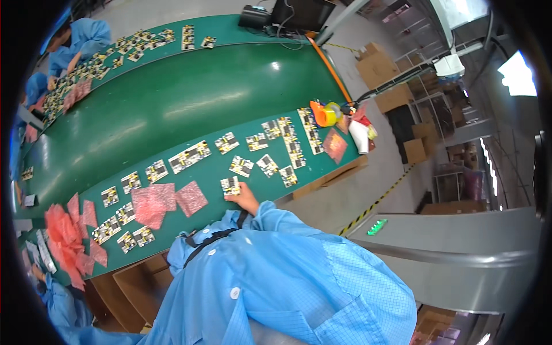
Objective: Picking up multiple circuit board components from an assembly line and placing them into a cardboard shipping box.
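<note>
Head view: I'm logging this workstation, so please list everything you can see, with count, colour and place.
Table: one, green, long and curved, across the middle.
Circuit boards: dozens, white and black, scattered along the near and far edges.
Pink bags: several, flat, near edge; a red-pink pile at the left end.
Tape roll: one, yellowish, beside an orange holder at the right end.
Cardboard boxes: several, brown, floor at right.
Monitor: one, black, far end.
Co-worker: one seen clearly, blue coat, upper left.
Right hand: fingers on a board, blue sleeve.
Left hand: not seen.
</note>
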The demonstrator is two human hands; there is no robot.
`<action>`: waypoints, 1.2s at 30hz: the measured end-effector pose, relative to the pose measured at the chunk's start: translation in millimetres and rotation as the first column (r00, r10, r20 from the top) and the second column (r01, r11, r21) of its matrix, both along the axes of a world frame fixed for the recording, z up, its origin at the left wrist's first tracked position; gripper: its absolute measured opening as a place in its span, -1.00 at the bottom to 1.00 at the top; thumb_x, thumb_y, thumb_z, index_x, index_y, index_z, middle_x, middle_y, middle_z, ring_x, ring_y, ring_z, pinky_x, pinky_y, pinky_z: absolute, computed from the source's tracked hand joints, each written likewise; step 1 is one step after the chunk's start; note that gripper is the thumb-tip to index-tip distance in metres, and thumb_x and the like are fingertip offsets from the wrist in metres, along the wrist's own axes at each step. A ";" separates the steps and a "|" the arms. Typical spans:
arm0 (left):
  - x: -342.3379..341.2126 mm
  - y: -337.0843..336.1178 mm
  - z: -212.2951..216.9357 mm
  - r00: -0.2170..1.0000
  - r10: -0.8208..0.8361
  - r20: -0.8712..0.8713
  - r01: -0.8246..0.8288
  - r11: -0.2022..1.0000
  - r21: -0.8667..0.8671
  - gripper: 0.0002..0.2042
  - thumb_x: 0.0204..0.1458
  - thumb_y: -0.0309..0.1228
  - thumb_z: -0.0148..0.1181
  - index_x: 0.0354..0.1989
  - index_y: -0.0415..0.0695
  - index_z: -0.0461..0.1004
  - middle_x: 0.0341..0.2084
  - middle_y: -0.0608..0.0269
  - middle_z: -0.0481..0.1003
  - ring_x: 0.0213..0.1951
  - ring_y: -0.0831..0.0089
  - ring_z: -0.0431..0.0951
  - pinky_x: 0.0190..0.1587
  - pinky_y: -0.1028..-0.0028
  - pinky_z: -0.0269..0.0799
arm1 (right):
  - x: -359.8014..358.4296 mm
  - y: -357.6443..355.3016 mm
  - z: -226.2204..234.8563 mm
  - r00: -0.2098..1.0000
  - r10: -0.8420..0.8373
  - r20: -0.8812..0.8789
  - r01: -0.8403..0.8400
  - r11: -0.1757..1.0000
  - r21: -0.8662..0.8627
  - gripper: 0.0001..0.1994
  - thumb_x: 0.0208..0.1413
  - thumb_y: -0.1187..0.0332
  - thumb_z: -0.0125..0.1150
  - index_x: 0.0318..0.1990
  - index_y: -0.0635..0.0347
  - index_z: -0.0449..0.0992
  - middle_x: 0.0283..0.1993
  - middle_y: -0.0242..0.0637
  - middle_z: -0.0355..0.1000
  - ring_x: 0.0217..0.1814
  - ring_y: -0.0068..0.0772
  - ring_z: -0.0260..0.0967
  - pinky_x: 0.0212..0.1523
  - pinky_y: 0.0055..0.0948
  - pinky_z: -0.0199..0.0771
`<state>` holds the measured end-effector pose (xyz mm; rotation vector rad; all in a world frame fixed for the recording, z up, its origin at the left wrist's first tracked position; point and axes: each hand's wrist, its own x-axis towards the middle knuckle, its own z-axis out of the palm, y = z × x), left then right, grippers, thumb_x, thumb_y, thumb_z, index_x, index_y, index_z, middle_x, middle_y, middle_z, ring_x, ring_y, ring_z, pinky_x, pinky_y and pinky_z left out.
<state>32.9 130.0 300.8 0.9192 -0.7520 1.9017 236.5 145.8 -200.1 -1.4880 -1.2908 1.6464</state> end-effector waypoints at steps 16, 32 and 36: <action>46.7 13.6 -36.8 0.974 -0.186 0.128 0.182 0.983 0.040 -0.67 0.23 -0.25 -0.21 -0.63 0.03 0.10 -0.66 0.39 0.15 -0.60 0.42 0.07 -0.30 0.38 0.32 | -0.4 3.6 21.2 1.000 0.022 0.014 -0.021 0.997 -0.080 -0.29 -0.25 0.38 0.58 0.04 0.31 0.23 -0.08 -0.20 0.45 -0.04 -0.42 0.42 0.01 -0.43 0.45; -57.4 -59.5 -11.3 0.958 0.114 -0.263 -0.160 0.974 -0.160 -0.55 0.25 -0.29 -0.25 -0.78 0.07 0.04 -0.85 0.46 0.12 -0.79 0.50 0.05 -0.43 0.44 0.36 | 28.3 1.3 -10.6 0.999 0.000 0.035 -0.002 0.999 0.041 -0.45 -0.10 0.42 0.47 0.01 0.27 0.28 -0.17 -0.29 0.46 -0.21 -0.49 0.43 -0.20 -0.49 0.47; -36.0 -80.1 27.1 0.946 0.160 -0.282 -0.213 0.962 -0.171 -0.49 0.27 -0.13 -0.32 -0.79 0.04 0.12 -0.83 0.39 0.19 -0.78 0.47 0.13 -0.37 0.20 0.41 | -5.8 4.2 -1.1 0.996 0.084 -0.025 -0.086 0.992 -0.096 -0.42 -0.10 0.47 0.46 0.05 0.30 0.24 -0.21 -0.29 0.46 -0.28 -0.55 0.40 -0.30 -0.55 0.44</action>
